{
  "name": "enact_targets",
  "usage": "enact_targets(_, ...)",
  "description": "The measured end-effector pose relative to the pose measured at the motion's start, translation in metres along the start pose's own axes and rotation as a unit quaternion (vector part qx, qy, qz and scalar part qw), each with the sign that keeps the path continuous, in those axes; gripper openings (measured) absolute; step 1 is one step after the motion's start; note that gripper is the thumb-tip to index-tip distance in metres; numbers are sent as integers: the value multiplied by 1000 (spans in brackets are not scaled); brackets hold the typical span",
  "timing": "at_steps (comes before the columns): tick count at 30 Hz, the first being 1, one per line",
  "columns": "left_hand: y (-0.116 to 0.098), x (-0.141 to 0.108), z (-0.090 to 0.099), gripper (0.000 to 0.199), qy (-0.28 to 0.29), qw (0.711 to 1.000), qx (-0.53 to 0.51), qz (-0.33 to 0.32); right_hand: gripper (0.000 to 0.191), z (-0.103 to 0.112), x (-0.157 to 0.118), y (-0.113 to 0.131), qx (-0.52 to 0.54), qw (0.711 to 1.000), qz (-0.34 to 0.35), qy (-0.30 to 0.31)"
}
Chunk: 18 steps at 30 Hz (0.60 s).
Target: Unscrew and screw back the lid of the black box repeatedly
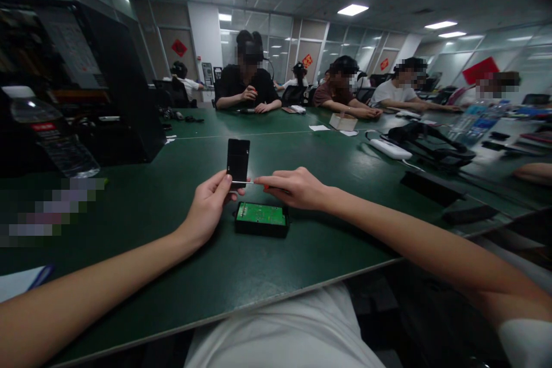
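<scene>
My left hand (211,198) grips a flat black rectangular cover (238,155) by its lower end and holds it upright above the table. In my right hand (297,187) is a screwdriver (242,183); its thin metal shaft points left across the lower part of the cover, and a bit of its red handle shows under the fingers. Whether the tip touches the cover or the left fingers, I cannot tell. Just below both hands, an open black plastic box (262,231) rests on the table with a green circuit board (261,214) inside it.
A water bottle (54,132) and a large black case (116,92) stand at the left. To the right lie a white power strip (390,148), a black strapped headset (431,141) and a dark block (431,187). Several people sit across the green table (194,282).
</scene>
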<state>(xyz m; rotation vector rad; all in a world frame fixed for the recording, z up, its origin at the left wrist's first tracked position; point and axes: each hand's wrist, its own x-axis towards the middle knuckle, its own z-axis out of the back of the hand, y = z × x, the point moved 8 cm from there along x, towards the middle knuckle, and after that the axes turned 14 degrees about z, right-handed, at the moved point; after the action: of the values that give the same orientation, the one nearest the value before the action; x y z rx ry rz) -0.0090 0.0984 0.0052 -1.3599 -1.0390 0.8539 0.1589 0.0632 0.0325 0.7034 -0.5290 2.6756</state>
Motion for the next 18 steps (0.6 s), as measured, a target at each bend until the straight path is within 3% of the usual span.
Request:
enact_targets(7,5,4,3,24,-14,993,-100,68,34,8,-1,6,-137,990,26,-6)
enact_targets(18,5,5,1,23,-19,991,-106,81,38,-1,-1,8,-193,975,60,87)
